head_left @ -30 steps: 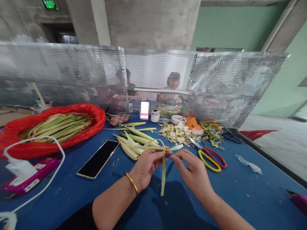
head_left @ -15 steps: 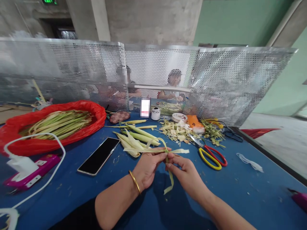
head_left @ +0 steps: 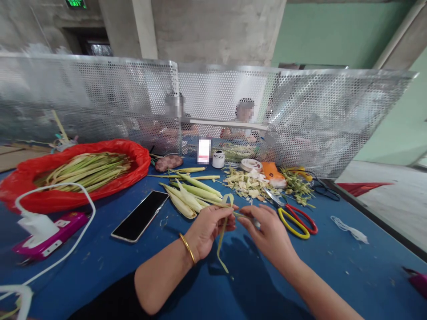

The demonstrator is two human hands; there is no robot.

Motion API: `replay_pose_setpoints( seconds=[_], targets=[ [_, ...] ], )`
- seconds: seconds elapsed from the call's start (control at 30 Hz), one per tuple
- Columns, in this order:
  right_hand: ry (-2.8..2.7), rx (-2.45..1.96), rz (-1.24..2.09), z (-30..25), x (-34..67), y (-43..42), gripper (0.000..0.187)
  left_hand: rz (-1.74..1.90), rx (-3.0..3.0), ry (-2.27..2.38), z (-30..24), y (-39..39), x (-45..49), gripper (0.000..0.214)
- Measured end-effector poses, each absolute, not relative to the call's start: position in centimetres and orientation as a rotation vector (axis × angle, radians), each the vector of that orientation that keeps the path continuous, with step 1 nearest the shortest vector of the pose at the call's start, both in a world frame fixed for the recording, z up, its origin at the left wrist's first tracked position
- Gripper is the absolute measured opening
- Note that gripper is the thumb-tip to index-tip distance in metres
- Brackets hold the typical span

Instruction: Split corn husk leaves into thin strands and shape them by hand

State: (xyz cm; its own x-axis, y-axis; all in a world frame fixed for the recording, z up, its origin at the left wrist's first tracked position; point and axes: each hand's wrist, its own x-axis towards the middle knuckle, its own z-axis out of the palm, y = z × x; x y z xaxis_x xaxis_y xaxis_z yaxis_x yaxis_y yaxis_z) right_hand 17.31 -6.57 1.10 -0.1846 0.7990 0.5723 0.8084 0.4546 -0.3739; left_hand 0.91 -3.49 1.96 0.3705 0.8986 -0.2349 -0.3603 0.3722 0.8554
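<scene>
My left hand (head_left: 209, 226) pinches a pale green leaf strip (head_left: 221, 246) between thumb and fingers. One end of the strip dangles toward the table, and another part loops up above the fingertips. Just to the right, my right hand (head_left: 267, 229) is closed on another part of the strip, drawn out sideways between the two hands. My fingers hide where the pieces cross. Behind my left hand lie several pale green husk-like leaf bundles (head_left: 182, 202). Scissors (head_left: 295, 221) with one yellow and one red handle rest to the right of my right hand.
A red plastic bag (head_left: 138, 169) full of long leaves stands at the left, near a purple power strip (head_left: 50, 235) and a phone (head_left: 140, 217). Leaf scraps (head_left: 245, 183), a tape roll (head_left: 251, 165) and white string (head_left: 349, 229) lie rightward. A perforated metal screen (head_left: 220, 89) closes off the back.
My right hand has moved slightly right, away from my left, pulling a part of the strip sideways. The dangling end has swung left. The view has shifted slightly.
</scene>
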Motion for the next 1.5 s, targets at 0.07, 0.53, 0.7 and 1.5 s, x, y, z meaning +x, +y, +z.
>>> replay_pose_setpoints(
  seconds=[0.07,0.53,0.7,1.5],
  targets=[
    [-2.018,-1.351,0.139,0.7,17.1,-6.4,0.025,0.968,0.862,0.863,1.7,-3.5,1.1,0.026],
    [-2.100,-1.237,-0.028,1.6,16.3,-7.6,0.029,0.967,1.002,1.027,0.5,-2.9,1.3,0.024],
    [-1.928,-1.312,0.093,2.7,18.1,-6.3,0.019,0.664,1.241,0.934,1.8,-4.0,1.1,0.031],
    [-1.655,-1.256,0.345,1.0,16.7,-6.0,0.019,0.553,1.136,0.967,1.5,-5.6,2.3,0.035]
  ],
)
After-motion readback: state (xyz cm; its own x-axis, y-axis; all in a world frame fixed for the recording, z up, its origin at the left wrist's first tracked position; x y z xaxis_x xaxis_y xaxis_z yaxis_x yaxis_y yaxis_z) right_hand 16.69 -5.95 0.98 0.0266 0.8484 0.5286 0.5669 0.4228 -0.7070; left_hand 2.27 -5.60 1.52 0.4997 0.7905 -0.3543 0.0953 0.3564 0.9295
